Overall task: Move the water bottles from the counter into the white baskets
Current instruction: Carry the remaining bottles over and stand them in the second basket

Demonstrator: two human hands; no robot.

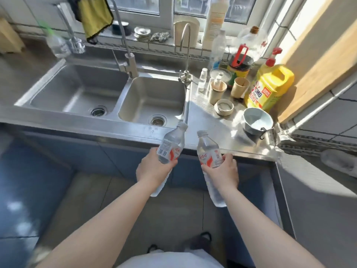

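Two water bottles in hand, lifted clear of the counter edge.

Left hand [154, 169] grips left bottle [170, 147]; right hand [222, 171] grips right bottle [208, 151], caps toward 12 o'clock (baskets unseen). Risk: slip, or clipping the counter [212, 122].

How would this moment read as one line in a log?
left hand: holds water bottle | right hand: holds second water bottle | both off counter | baskets: not in view

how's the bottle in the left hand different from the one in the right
The left bottle, gripped by the left hand, leans right and shows its barcode; the right bottle, in the right hand, leans left and shows a red logo. Both are clear, capped, red-and-white labelled, and held off the counter.
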